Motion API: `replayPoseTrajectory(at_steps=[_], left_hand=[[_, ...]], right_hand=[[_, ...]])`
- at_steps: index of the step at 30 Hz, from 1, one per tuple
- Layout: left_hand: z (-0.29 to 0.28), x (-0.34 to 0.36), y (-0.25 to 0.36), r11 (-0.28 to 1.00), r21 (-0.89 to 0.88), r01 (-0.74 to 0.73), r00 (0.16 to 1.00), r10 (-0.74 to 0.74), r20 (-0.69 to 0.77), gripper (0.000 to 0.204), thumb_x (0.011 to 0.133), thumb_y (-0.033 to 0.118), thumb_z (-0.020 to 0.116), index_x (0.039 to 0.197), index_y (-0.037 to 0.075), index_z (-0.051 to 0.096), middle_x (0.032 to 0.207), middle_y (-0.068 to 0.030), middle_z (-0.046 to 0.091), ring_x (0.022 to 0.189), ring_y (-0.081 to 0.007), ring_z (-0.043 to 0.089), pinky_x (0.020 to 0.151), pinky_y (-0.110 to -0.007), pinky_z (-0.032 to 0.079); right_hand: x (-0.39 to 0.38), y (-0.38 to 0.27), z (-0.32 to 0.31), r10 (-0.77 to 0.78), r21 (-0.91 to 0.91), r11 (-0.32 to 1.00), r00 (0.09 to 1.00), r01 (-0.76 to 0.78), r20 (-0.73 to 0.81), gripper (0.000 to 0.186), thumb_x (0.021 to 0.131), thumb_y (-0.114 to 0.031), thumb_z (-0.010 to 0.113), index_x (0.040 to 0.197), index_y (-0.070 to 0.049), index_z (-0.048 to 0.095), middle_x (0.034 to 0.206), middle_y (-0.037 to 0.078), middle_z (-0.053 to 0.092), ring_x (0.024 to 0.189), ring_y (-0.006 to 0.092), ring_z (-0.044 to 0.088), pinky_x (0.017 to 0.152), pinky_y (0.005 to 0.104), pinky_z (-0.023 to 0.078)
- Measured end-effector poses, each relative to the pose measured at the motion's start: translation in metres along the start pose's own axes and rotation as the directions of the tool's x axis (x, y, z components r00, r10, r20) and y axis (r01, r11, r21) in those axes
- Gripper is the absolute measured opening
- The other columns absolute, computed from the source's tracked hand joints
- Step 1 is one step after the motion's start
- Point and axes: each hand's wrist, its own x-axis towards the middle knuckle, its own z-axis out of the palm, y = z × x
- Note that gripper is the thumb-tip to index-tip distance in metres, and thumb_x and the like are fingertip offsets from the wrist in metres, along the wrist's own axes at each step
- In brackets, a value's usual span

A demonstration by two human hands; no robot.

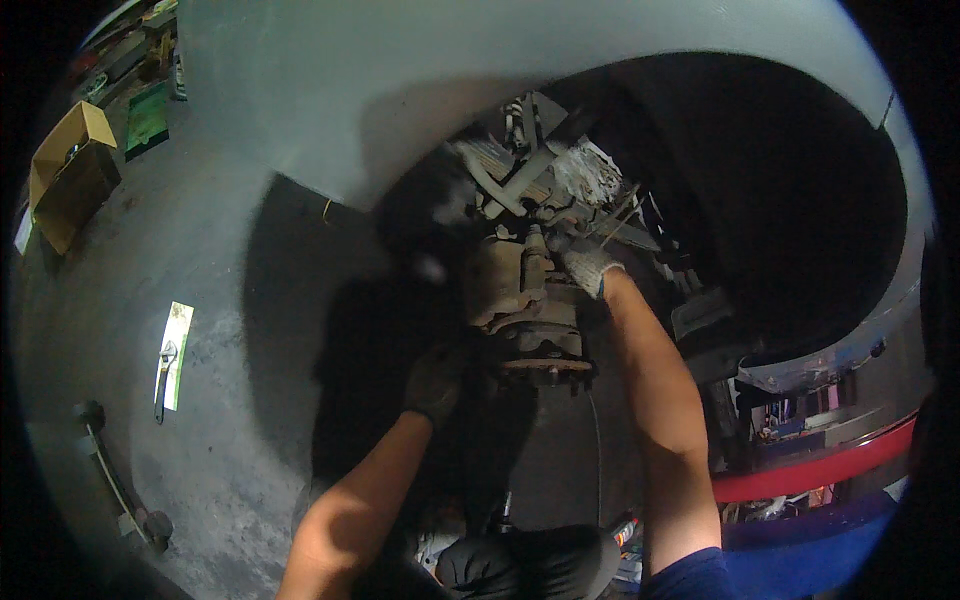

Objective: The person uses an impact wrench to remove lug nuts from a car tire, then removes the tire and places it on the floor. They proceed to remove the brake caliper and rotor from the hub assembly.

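Observation:
My right hand (588, 266), in a pale knitted work glove, reaches in among the suspension parts behind a rusty wheel hub and brake assembly (540, 365). Its fingers look curled in beside the upper part of the assembly; what they grip is too dark to make out. A thin rod (622, 215) slants up just beyond the glove. My left hand (437, 382), gloved too, is in deep shadow to the left of the hub. Its fingers are lost in the dark, and no contact with the hub shows.
A grey car body panel (300, 90) arches over the dark wheel well (780, 200). At left an adjustable wrench (165, 370) lies on a pale strip, near a rod with dark knobbed ends (105, 460). Farther back is a cardboard box (75, 190). A red bar (820, 465) curves at right.

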Motion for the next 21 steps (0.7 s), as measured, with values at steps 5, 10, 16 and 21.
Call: replayPoseTrajectory(at_steps=[5,10,16,21], left_hand=[[0.012,0.008,-0.013,0.977,-0.213,0.010,1.000,-0.007,0.014,0.042,0.097,0.015,0.051,0.136,0.010,0.065,0.136,-0.0223,0.064,0.125,-0.0412,0.061,0.108,-0.049,0.049],[0.020,0.012,-0.030,0.994,0.059,-0.096,0.995,0.096,0.005,0.040,0.102,0.018,0.048,0.137,0.010,0.064,0.139,-0.0237,0.062,0.127,-0.0427,0.060,0.111,-0.050,0.047],[0.006,0.002,-0.022,0.961,0.232,-0.151,0.980,0.176,-0.094,0.039,0.103,0.018,0.046,0.136,0.010,0.065,0.140,-0.0232,0.063,0.129,-0.0419,0.059,0.114,-0.050,0.045],[-0.013,0.006,-0.019,0.977,0.185,-0.107,0.994,0.112,-0.019,0.038,0.103,0.020,0.050,0.135,0.010,0.067,0.142,-0.0215,0.062,0.130,-0.0415,0.059,0.114,-0.049,0.046]], right_hand=[[0.019,0.022,0.016,0.037,0.201,0.979,0.999,-0.034,-0.011,0.047,0.105,-0.029,0.046,0.144,-0.007,0.060,0.146,0.019,0.061,0.136,0.0350,0.056,0.112,0.0443,0.045],[0.056,0.037,0.032,0.044,0.109,0.993,0.999,-0.042,-0.015,0.045,0.098,-0.030,0.057,0.132,-0.002,0.067,0.133,0.021,0.069,0.116,0.0382,0.067,0.097,0.0431,0.053],[0.081,0.037,0.048,0.137,0.378,0.924,0.968,-0.049,-0.209,0.048,0.095,-0.034,0.058,0.130,-0.005,0.071,0.142,0.019,0.065,0.127,0.0362,0.063,0.104,0.0451,0.050],[0.079,0.037,0.044,0.137,0.281,0.953,0.987,-0.110,-0.078,0.043,0.094,-0.026,0.059,0.128,-0.002,0.071,0.135,0.023,0.067,0.121,0.0384,0.066,0.099,0.0448,0.052]])
